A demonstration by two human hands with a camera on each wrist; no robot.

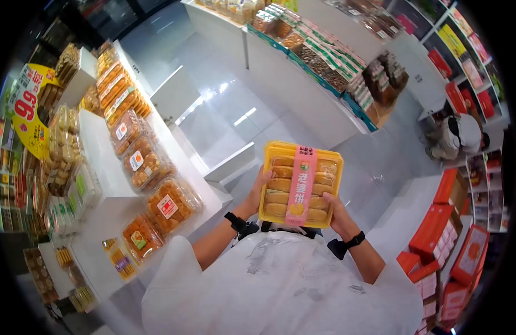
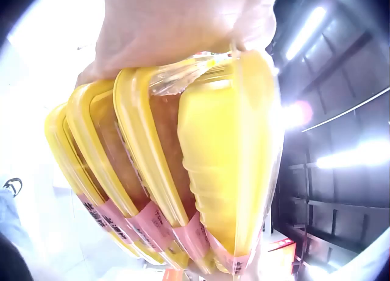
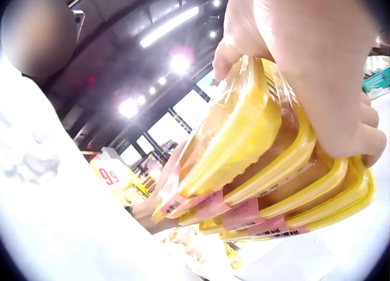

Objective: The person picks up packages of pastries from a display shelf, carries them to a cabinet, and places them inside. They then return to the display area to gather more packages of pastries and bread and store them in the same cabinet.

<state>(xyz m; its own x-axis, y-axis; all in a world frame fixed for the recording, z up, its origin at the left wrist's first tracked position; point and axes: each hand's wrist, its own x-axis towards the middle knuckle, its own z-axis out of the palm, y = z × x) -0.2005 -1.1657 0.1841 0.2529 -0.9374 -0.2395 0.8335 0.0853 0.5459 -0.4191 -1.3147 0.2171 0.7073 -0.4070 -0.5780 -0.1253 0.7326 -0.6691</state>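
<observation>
Between my two hands, in front of my chest, is a stack of yellow plastic trays of pastries point(image 1: 277, 184). Its top tray holds two columns of flat golden pastries under clear wrap, with a pink label band point(image 1: 300, 187) down the middle. My left hand point(image 1: 259, 190) grips the stack's left side, and my right hand point(image 1: 340, 214) grips the right side with the thumb over the top tray's edge. The left wrist view shows several yellow trays point(image 2: 143, 153) packed together, each with a pink band. From the right wrist, my fingers point(image 3: 362, 138) wrap around the trays' side.
On my left, a white display counter point(image 1: 205, 204) bears clear boxes of pastries point(image 1: 168, 204) and a yellow price sign point(image 1: 32, 111). Ahead stands another counter with packaged goods point(image 1: 319, 61). Red gift boxes point(image 1: 431, 231) are stacked at right; a person point(image 1: 462, 134) crouches near the shelves.
</observation>
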